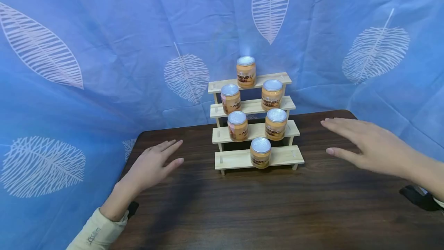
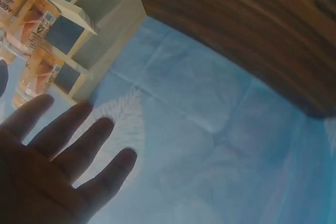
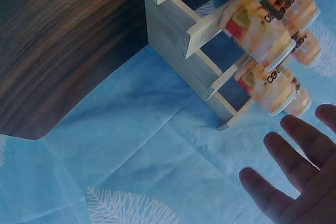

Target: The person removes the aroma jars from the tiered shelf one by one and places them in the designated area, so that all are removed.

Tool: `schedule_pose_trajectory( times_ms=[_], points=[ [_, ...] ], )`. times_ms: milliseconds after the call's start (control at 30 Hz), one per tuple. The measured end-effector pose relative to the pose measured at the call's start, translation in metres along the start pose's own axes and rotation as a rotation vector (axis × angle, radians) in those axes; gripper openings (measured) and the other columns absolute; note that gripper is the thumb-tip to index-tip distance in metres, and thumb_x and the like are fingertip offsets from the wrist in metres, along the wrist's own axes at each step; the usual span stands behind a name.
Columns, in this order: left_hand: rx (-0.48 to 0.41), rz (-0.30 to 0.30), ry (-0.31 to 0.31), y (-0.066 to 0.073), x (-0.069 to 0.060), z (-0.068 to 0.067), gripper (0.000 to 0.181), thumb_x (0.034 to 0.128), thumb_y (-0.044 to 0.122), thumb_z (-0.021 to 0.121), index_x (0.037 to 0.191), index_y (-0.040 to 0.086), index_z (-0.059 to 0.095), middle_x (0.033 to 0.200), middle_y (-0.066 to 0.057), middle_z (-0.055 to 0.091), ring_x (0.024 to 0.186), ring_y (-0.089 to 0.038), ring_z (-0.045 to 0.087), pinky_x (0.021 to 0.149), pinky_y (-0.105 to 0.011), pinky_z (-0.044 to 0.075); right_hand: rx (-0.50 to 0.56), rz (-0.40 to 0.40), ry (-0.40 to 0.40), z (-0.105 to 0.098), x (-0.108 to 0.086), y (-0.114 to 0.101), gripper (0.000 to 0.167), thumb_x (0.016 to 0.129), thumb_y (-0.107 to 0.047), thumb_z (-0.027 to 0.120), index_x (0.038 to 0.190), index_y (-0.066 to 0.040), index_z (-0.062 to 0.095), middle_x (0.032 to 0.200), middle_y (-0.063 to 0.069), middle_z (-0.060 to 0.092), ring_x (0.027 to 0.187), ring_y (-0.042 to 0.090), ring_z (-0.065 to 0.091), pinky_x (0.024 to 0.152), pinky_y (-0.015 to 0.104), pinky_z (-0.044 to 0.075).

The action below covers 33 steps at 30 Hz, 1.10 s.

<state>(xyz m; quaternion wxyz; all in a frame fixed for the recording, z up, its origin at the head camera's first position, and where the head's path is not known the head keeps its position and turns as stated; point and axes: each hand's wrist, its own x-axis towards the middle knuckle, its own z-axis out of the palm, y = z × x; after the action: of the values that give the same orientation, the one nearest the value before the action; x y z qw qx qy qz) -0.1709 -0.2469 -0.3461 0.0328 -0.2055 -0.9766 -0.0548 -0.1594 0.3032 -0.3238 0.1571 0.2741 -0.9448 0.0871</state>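
Observation:
A light wooden four-step rack [image 1: 230, 160] bears several orange cans with silver lids. One can [image 1: 260, 152] is on the lowest step, two are on each middle step, and one [image 1: 246, 72] is on the top. My left hand [image 1: 149, 167] is held to the left of the rack, fingers apart, touching nothing. To the rack's right, my right hand [image 1: 367, 146] hovers with straight fingers and holds nothing. Both wrist views show spread fingers, the left hand [image 2: 58, 161] and the right hand [image 3: 299, 166], apart from the cans.
The rack stands near the back edge of a dark wooden table [image 1: 243, 211]. Behind the table hangs a blue cloth [image 1: 121, 49] with white leaf prints, which also shows beyond the table's edge in both wrist views.

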Motion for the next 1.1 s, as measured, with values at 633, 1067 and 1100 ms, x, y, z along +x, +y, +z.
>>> schedule_pose_trajectory(
  times_ms=[633, 1067, 1100],
  points=[
    [-0.529, -0.246, -0.221, 0.01, 0.046, 0.078, 0.041, 0.1035, 0.041, 0.054, 0.133, 0.015, 0.063, 0.101, -0.007, 0.074, 0.082, -0.019, 0.067, 0.076, -0.041, 0.052, 0.059, 0.171, -0.147, -0.01, 0.056, 0.026, 0.052, 0.099, -0.045, 0.061, 0.14, -0.015, 0.058, 0.142, 0.02, 0.058, 0.125, 0.047, 0.056, 0.087, 0.066, 0.046],
    [-0.786, -0.317, -0.392, 0.013, 0.074, 0.109, 0.045, 0.1052, 0.036, 0.051, 0.131, 0.002, 0.062, 0.114, -0.017, 0.073, 0.099, -0.031, 0.072, 0.084, -0.047, 0.055, 0.057, 0.205, -0.278, -0.006, 0.088, 0.035, 0.053, 0.098, -0.054, 0.057, 0.134, -0.016, 0.063, 0.126, 0.014, 0.069, 0.1, 0.029, 0.07, 0.073, 0.051, 0.052],
    [-0.796, -0.33, -0.404, 0.014, 0.075, 0.111, 0.044, 0.105, 0.036, 0.051, 0.131, 0.002, 0.063, 0.114, -0.016, 0.073, 0.099, -0.03, 0.072, 0.082, -0.047, 0.055, 0.055, 0.201, -0.284, -0.005, 0.09, 0.035, 0.053, 0.098, -0.054, 0.057, 0.134, -0.015, 0.063, 0.125, 0.014, 0.07, 0.099, 0.029, 0.07, 0.072, 0.051, 0.052]
  ],
)
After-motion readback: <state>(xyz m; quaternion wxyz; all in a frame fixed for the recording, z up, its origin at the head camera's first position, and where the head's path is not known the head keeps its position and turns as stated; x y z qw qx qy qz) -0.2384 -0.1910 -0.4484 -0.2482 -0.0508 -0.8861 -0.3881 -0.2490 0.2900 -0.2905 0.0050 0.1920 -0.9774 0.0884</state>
